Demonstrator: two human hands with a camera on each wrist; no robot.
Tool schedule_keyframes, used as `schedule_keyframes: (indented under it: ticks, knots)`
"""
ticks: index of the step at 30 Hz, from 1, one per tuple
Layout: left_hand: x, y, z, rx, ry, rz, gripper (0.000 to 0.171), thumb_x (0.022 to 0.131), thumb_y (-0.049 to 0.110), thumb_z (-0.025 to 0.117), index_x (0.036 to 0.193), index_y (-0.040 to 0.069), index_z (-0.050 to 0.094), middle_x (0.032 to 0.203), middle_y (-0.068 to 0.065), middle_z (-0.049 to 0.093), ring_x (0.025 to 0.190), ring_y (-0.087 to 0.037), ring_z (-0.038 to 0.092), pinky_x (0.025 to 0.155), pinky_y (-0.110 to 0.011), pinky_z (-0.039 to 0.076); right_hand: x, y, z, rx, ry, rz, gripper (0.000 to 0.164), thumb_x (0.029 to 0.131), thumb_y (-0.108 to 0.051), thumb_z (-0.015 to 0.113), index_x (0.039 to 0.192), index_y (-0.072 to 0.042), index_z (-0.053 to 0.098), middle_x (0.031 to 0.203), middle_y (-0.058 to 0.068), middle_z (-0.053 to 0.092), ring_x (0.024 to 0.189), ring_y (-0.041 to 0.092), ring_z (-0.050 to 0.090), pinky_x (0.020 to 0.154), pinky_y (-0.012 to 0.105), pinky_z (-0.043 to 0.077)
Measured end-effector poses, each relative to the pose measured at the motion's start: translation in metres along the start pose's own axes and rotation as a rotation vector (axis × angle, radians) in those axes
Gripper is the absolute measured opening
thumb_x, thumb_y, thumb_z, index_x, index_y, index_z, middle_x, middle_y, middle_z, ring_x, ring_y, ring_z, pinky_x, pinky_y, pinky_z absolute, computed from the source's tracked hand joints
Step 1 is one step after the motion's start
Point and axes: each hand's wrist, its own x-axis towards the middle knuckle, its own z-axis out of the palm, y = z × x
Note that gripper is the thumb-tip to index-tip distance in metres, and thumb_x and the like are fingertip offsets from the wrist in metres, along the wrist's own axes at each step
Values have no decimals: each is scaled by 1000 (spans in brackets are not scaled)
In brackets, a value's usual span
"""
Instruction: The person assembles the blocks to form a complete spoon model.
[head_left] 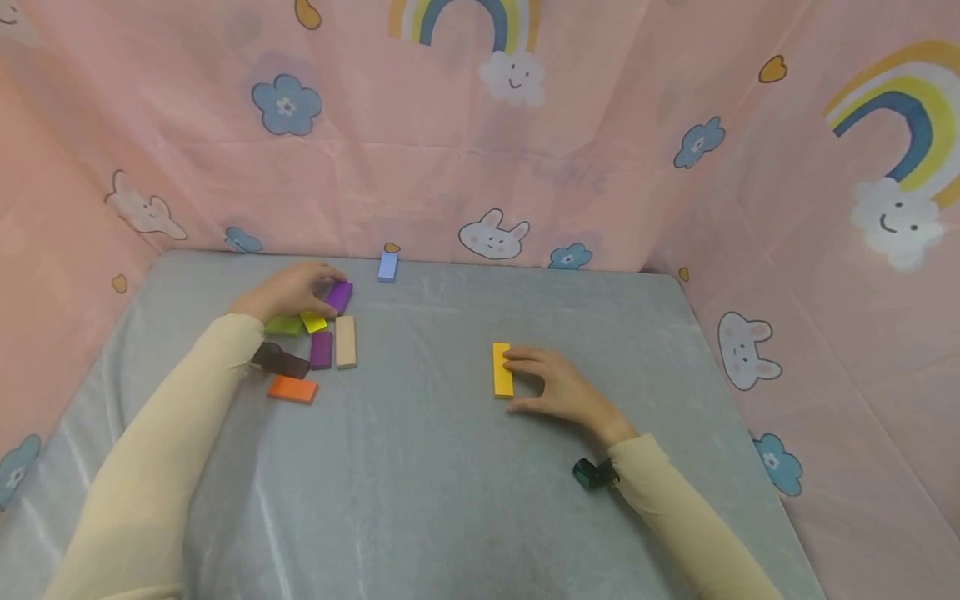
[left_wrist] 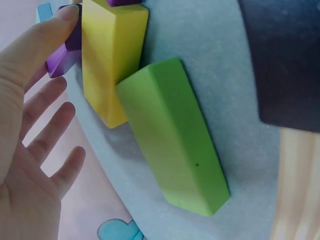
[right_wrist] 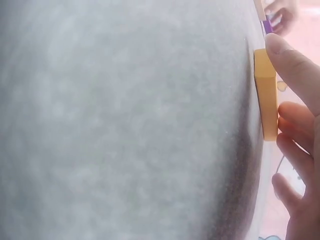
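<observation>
On the left of the table, my left hand (head_left: 283, 292) pinches a purple block (head_left: 340, 298) between thumb and fingers. The left wrist view shows the thumb against that purple block (left_wrist: 64, 61). Under and beside this hand lie a green block (head_left: 285, 327), a bright yellow block (head_left: 315, 322), a second purple block (head_left: 321, 350) and a beige block (head_left: 346, 342). Right of the middle, my right hand (head_left: 562, 390) has its fingertips at the right edge of an orange-yellow block (head_left: 501, 371). Its thumb sits just off the block's near end, with the fingers loosely bent.
A light blue block (head_left: 387, 267) lies by the table's back edge. Near the left wrist are a dark brown block (head_left: 292, 364) and an orange block (head_left: 293, 389). Grey cloth (head_left: 420, 467) covers the table, and a pink printed curtain (head_left: 420, 183) hangs behind and at both sides.
</observation>
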Motion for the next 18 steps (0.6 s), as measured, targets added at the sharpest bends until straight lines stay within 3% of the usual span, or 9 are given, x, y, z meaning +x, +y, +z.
schedule_keyframes:
  ticks: [7, 11, 18]
  knots:
    - [2, 9, -2, -42, 17, 15, 62, 84, 24, 79, 140, 14, 53, 142, -19, 55, 131, -39, 50, 111, -60, 39, -1, -1, 0, 8, -4, 7, 71, 74, -43, 85, 134, -12, 62, 146, 1, 55, 139, 26, 48, 116, 51, 38]
    - [4, 17, -2, -21, 21, 33, 61, 83, 26, 80, 138, 17, 55, 132, -18, 62, 123, -36, 58, 106, -58, 45, -2, -1, 0, 4, -5, 10, 70, 74, -43, 85, 134, -12, 63, 147, 1, 55, 139, 26, 48, 116, 51, 38]
    - [10, 39, 0, 20, 9, 100, 61, 82, 25, 81, 137, 17, 56, 128, -16, 65, 120, -34, 61, 104, -55, 48, -3, -3, 0, 10, -2, 9, 70, 76, -43, 84, 134, -12, 62, 147, 1, 55, 139, 27, 48, 115, 52, 38]
